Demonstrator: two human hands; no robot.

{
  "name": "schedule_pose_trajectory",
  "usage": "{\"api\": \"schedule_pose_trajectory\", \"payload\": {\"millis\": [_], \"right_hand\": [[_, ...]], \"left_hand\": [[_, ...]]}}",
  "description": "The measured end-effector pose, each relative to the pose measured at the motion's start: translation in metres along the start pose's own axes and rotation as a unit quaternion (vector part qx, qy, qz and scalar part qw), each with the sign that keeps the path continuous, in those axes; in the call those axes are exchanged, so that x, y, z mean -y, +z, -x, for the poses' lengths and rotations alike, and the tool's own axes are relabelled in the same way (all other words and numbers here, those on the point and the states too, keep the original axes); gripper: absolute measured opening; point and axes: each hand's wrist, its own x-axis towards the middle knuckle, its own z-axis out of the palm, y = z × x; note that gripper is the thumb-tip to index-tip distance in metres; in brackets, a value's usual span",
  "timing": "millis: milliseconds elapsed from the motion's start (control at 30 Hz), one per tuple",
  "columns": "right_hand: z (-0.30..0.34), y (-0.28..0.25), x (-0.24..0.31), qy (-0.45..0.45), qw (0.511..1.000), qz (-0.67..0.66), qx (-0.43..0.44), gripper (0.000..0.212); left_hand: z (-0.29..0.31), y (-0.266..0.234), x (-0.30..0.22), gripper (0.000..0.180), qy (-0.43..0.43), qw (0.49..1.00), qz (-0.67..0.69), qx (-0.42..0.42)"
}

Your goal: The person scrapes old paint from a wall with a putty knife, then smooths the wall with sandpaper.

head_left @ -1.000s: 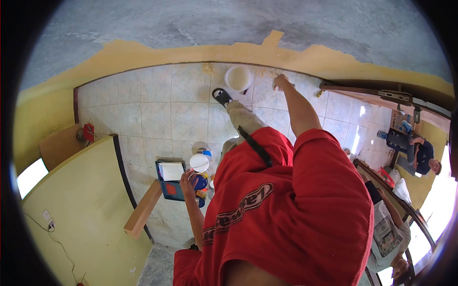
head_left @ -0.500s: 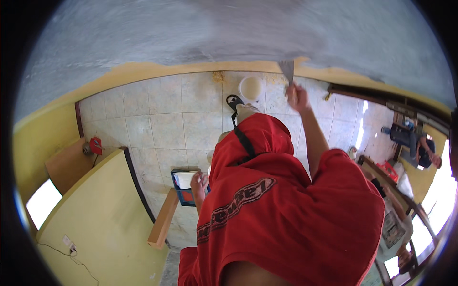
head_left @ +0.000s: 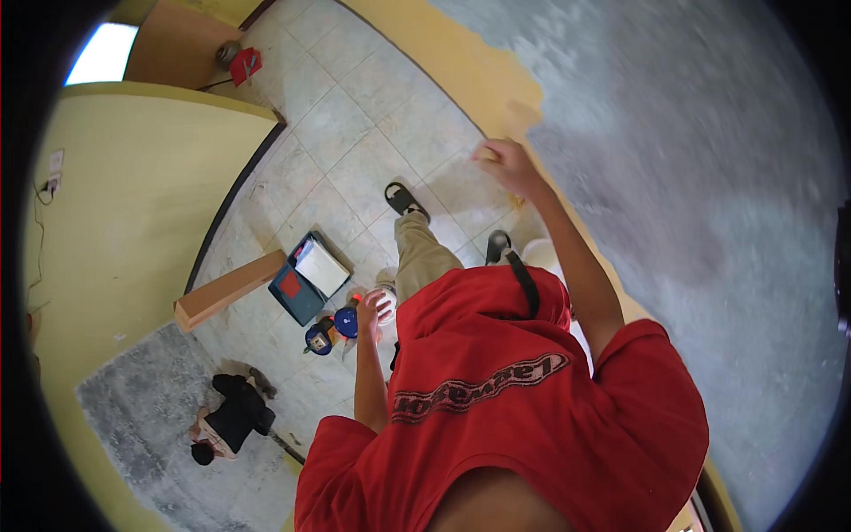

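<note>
My right hand (head_left: 512, 168) is raised beside the wall, its fingers closed round the pale handle (head_left: 488, 154) of a scraper. The scraper's blade is hard to make out at this angle. On the wall a grey coated area (head_left: 656, 186) lies over a yellow strip (head_left: 496, 75) along the foot. My left hand (head_left: 373, 309) hangs low at my side with its fingers apart and nothing visible in it. Below it on the floor are blue-lidded containers (head_left: 347, 323). A white bucket (head_left: 539, 254) sits near the wall, partly hidden by my right forearm.
An open dark teal case (head_left: 300, 300) with white sheets lies on the tiled floor (head_left: 341, 133). Beside it is a long brown box (head_left: 229, 290), near a yellow-green partition (head_left: 151, 186). A person in dark clothing (head_left: 238, 410) is at the lower left.
My view and body have turned left, so the wall now slants down the right side. My right hand with the scraper has come away from the coating's lower edge.
</note>
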Motion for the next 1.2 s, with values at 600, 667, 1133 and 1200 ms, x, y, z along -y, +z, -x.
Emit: {"api": "schedule_pose_trajectory", "payload": {"millis": [600,667,1133,1200], "right_hand": [[-0.16,0.13,-0.15,0.277,0.756,0.493,0.33,0.029],[-0.198,0.12,-0.123,0.296,0.841,0.383,0.242,0.027],[-0.241,0.126,-0.005,0.324,0.936,0.003,-0.137,0.041],[-0.218,0.119,-0.022,0.262,0.929,0.169,-0.202,0.048]], "left_hand": [[-0.216,-0.197,-0.138,0.035,-0.093,0.982,0.164,-0.022],[-0.263,-0.216,-0.191,0.029,-0.085,0.995,0.041,-0.039],[-0.343,-0.115,-0.409,0.028,0.082,0.983,-0.047,0.157],[-0.343,-0.108,-0.4,0.028,0.056,0.981,-0.085,0.167]]}}
